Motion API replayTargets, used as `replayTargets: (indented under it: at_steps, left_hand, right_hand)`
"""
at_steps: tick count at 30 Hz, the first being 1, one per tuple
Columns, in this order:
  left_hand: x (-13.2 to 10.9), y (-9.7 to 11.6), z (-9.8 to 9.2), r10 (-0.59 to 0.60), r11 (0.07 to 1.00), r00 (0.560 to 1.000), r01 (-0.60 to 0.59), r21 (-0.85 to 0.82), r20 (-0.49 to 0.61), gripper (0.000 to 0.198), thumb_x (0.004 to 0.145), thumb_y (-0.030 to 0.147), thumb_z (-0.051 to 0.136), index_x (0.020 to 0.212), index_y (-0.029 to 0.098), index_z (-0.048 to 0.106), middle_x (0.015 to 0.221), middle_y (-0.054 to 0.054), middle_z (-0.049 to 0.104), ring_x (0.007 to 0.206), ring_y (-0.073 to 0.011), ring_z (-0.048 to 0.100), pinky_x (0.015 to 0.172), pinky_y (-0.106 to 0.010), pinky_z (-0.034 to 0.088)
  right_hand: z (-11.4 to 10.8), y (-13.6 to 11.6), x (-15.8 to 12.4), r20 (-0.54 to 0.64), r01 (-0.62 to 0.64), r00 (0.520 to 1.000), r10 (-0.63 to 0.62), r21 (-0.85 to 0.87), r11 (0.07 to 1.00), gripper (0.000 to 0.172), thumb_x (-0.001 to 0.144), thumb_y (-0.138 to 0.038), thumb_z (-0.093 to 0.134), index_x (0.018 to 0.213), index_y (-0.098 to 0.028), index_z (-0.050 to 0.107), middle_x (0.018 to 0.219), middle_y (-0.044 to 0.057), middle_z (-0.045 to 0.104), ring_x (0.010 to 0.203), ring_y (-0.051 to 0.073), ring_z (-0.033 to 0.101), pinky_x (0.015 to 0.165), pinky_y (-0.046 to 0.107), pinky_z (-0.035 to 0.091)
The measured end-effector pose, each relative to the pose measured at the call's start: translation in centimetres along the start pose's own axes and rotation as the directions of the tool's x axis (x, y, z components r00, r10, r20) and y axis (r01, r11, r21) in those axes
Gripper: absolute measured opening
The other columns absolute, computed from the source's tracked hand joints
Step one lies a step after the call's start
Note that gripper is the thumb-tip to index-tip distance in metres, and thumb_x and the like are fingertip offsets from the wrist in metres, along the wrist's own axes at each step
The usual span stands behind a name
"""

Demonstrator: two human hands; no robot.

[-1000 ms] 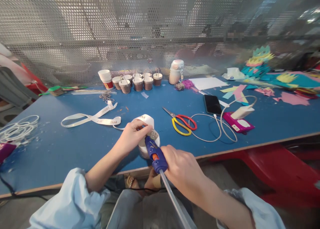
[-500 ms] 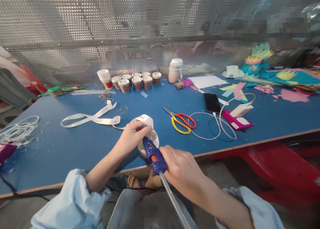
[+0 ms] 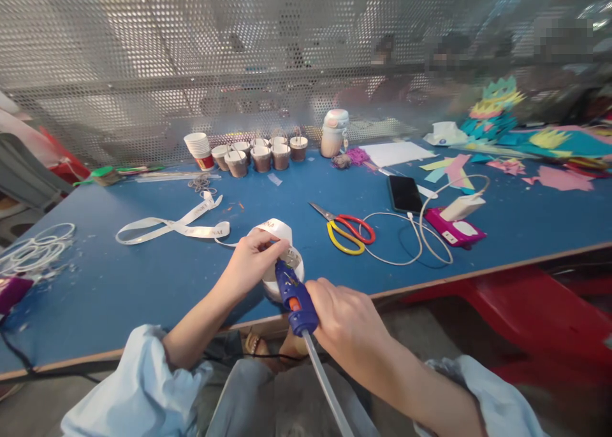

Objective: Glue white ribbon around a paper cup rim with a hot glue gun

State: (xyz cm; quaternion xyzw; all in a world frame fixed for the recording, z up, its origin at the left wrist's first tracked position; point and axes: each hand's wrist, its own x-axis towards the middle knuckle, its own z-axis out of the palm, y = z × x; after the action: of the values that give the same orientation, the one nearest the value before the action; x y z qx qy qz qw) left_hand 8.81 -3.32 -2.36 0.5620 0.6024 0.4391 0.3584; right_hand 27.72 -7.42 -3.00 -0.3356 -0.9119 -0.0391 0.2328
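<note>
From the head camera, two hands meet over the near edge of a blue desk. The left hand has its thumb and fingers pinching a white printed ribbon at the top of a small cup, which stands near that edge, mostly hidden by the hands and what they hold. The ribbon curves up beyond the fingers, and its long tail lies in a crossed loop on the desk to the left. The right hand is wrapped around a blue glue gun with an orange part on top; the nozzle end points at the cup, just beside the left fingertips, but whether it touches is too hidden to tell. A clear glue stick runs out of its back toward the person.

To the right lie scissors with one red and one yellow handle, slightly open, then a dark phone and a purple power strip with a white charger on it. At the back stand stacked paper cups, a group of brown cups with white tops, and a pale bottle near purple yarn. Coiled white cord lies at far left.
</note>
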Motion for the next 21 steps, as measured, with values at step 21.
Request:
replayTargets:
  at_steps: [21]
  left_hand:
    - [-4.2,-1.4,-0.7,0.107,0.966,0.983,-0.138,-0.217,-0.149,0.01,0.083,0.025,0.063,0.076,0.019,0.066,0.095,-0.002,0.058,0.088,-0.0139,0.055,0.076,-0.024,0.043]
  right_hand:
    - [-3.2,2.5,-2.1,0.057,-0.203,0.977,0.208,0.559,0.804,0.011,0.087,-0.02,0.056,0.097,-0.022,0.06,0.083,0.0,0.068,0.069,0.014,0.065,0.062,0.024,0.05]
